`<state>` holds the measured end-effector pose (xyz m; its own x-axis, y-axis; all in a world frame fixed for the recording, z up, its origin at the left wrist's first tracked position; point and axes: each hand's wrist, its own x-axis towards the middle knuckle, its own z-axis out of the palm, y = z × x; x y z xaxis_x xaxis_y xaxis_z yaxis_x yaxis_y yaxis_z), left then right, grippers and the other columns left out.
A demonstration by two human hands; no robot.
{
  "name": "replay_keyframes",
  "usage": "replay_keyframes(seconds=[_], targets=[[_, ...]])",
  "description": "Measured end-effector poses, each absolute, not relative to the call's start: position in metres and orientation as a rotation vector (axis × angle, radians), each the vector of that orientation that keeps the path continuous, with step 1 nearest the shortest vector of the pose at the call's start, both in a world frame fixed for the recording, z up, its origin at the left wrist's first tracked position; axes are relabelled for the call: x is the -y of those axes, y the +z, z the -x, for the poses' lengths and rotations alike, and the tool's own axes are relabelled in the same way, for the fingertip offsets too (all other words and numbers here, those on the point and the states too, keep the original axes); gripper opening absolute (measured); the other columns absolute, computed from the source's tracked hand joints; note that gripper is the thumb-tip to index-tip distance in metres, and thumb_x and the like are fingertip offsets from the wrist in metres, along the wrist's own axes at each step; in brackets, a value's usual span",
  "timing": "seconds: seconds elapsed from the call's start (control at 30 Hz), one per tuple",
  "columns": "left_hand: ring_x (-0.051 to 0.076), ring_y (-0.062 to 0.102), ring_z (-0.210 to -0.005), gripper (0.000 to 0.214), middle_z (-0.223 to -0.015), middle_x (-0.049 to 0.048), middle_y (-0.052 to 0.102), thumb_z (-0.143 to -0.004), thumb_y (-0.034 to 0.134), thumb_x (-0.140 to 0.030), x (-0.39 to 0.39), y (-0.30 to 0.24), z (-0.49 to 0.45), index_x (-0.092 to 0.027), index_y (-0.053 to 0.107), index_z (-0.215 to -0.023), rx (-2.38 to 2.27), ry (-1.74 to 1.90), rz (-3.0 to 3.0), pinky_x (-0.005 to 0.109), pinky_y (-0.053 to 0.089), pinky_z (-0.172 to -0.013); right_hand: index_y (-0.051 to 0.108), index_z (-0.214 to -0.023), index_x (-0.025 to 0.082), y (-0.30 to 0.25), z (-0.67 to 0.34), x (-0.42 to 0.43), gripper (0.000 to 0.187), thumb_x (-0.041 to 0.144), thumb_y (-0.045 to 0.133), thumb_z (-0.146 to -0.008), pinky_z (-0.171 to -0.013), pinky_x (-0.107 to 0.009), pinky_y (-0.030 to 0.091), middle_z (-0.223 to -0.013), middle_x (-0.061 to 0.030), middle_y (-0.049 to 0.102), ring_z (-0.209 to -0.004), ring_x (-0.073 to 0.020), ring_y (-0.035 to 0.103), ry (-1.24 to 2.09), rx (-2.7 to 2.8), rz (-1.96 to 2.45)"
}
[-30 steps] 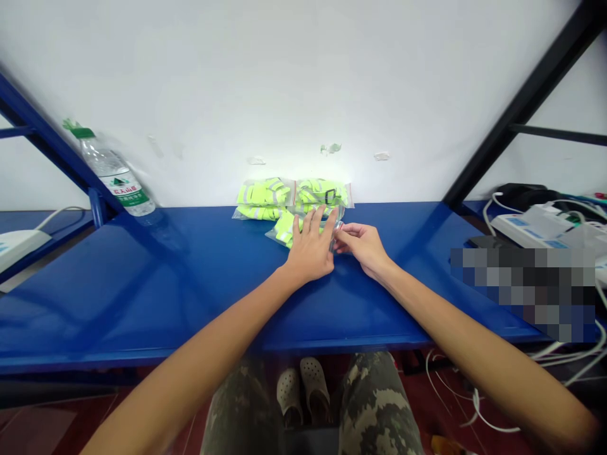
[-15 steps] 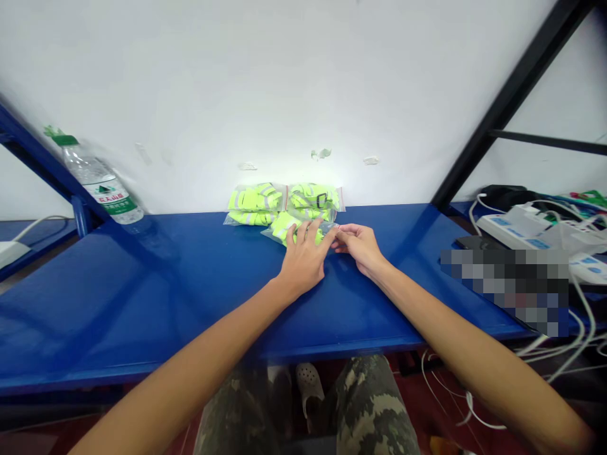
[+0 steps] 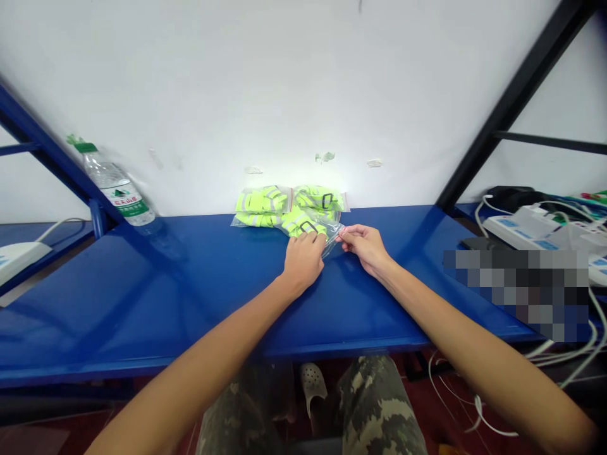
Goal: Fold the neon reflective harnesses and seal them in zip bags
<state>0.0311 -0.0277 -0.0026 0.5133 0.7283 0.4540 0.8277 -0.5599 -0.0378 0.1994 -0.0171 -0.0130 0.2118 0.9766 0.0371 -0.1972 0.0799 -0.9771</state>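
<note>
A clear zip bag [image 3: 303,222] holds a folded neon-yellow strap with grey stripes and a black buckle. It lies on the blue table in front of the other bags. My left hand [image 3: 305,260] has its fingers curled onto the bag's near side, below the buckle. Between thumb and fingers, my right hand [image 3: 365,248] pinches the red-edged mouth of the same bag at its right end. The clear plastic is stretched between both hands. Behind it, similar bags of neon straps [image 3: 263,201] are stacked in two piles against the wall.
A water bottle [image 3: 124,194] with a green cap leans at the back left corner. Power strips [image 3: 519,229] and white cables crowd the right side, beside a blurred-out item [image 3: 516,284] on the table [image 3: 199,303]. Metal posts [image 3: 502,107] rise at both ends.
My left hand has slid back off the top of the bag and its fingers have curled, uncovering the buckle. My right hand keeps its pinch on the bag's edge. The view has shifted slightly.
</note>
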Motion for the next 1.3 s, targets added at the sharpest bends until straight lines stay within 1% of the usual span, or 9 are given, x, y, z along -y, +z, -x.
replay_keyframes(seconds=[0.2, 0.37, 0.63, 0.9, 0.97, 1.03, 1.13, 1.2, 1.3], targets=[[0.026, 0.058, -0.095, 0.015, -0.102, 0.0115, 0.062, -0.082, 0.051, -0.017, 0.029, -0.004, -0.026, -0.019, 0.059, -0.094, 1.294, -0.544, 2.567, 0.04, 0.048, -0.077, 0.066, -0.074, 0.014, -0.012, -0.201, 0.018, 0.025, 0.027, 0.083, -0.061, -0.048, -0.021, 0.048, -0.067, -0.0035, 0.07, -0.05, -0.009, 0.059, 1.165, 0.957, 1.097], [0.029, 0.055, -0.099, 0.017, -0.103, 0.0131, 0.061, -0.079, 0.053, -0.019, 0.033, -0.006, -0.029, -0.018, 0.061, -0.095, 1.278, -0.557, 2.578, 0.042, 0.047, -0.078, 0.066, -0.068, 0.014, -0.012, -0.201, 0.016, 0.026, 0.034, 0.082, -0.067, -0.045, -0.02, 0.049, -0.064, -0.0046, 0.069, -0.048, -0.0093, 0.059, 1.147, 0.982, 1.147], [0.031, 0.052, -0.105, 0.022, -0.108, 0.0155, 0.059, -0.086, 0.051, -0.029, 0.039, -0.003, -0.027, -0.016, 0.064, -0.098, 1.169, -0.526, 2.559, 0.046, 0.043, -0.081, 0.065, -0.067, 0.014, -0.014, -0.203, 0.014, 0.026, 0.032, 0.084, -0.064, -0.041, -0.02, 0.047, -0.061, -0.003, 0.068, -0.043, -0.0087, 0.057, 1.085, 1.006, 1.138], [0.027, 0.053, -0.103, 0.023, -0.105, 0.0129, 0.06, -0.094, 0.044, -0.029, 0.037, -0.005, -0.028, -0.016, 0.063, -0.095, 1.086, -0.586, 2.662, 0.042, 0.042, -0.087, 0.068, -0.07, 0.014, -0.017, -0.202, 0.016, 0.029, 0.034, 0.086, -0.061, -0.058, -0.02, 0.054, -0.065, -0.0041, 0.07, -0.058, -0.0102, 0.064, 1.12, 1.005, 1.134], [0.026, 0.054, -0.104, 0.03, -0.107, 0.0118, 0.061, -0.099, 0.036, -0.03, 0.034, 0.0, -0.027, -0.017, 0.063, -0.1, 1.054, -0.666, 2.673, 0.042, 0.042, -0.092, 0.067, -0.068, 0.015, -0.017, -0.2, 0.016, 0.033, 0.039, 0.087, -0.057, -0.058, -0.021, 0.053, -0.063, -0.0026, 0.069, -0.057, -0.0101, 0.062, 1.098, 1.06, 1.122], [0.026, 0.053, -0.112, 0.036, -0.117, 0.012, 0.061, -0.101, 0.03, -0.031, 0.028, 0.005, -0.025, -0.017, 0.06, -0.114, 1.085, -0.83, 2.647, 0.043, 0.039, -0.099, 0.066, -0.068, 0.016, -0.016, -0.198, 0.016, 0.037, 0.043, 0.087, -0.055, -0.059, -0.023, 0.053, -0.062, -0.0012, 0.068, -0.057, -0.0113, 0.061, 1.061, 1.134, 1.104], [0.026, 0.043, -0.133, 0.045, -0.139, 0.0147, 0.053, -0.101, 0.029, -0.029, 0.016, 0.013, -0.021, -0.014, 0.038, -0.142, 1.149, -1.08, 2.625, 0.046, 0.029, -0.114, 0.065, -0.071, 0.017, -0.01, -0.199, 0.018, 0.037, 0.047, 0.084, -0.06, -0.062, -0.029, 0.054, -0.062, -0.0016, 0.067, -0.059, -0.0144, 0.063, 0.973, 1.304, 1.063], [0.026, 0.035, -0.142, 0.052, -0.144, 0.015, 0.051, -0.1, 0.031, -0.028, 0.008, 0.019, -0.019, -0.013, 0.025, -0.149, 1.147, -1.106, 2.673, 0.049, 0.02, -0.119, 0.066, -0.073, 0.017, -0.006, -0.2, 0.021, 0.034, 0.047, 0.08, -0.065, -0.065, -0.031, 0.054, -0.064, -0.0031, 0.068, -0.061, -0.016, 0.064, 0.91, 1.413, 1.033], [0.029, 0.04, -0.14, 0.044, -0.136, 0.0131, 0.06, -0.098, 0.035, -0.029, -0.001, 0.032, -0.02, -0.014, 0.04, -0.14, 1.107, -0.964, 2.799, 0.05, 0.02, -0.119, 0.066, -0.074, 0.017, -0.002, -0.203, 0.022, 0.03, 0.044, 0.077, -0.069, -0.066, -0.032, 0.054, -0.066, -0.004, 0.069, -0.062, -0.0162, 0.064, 0.88, 1.49, 0.994]])
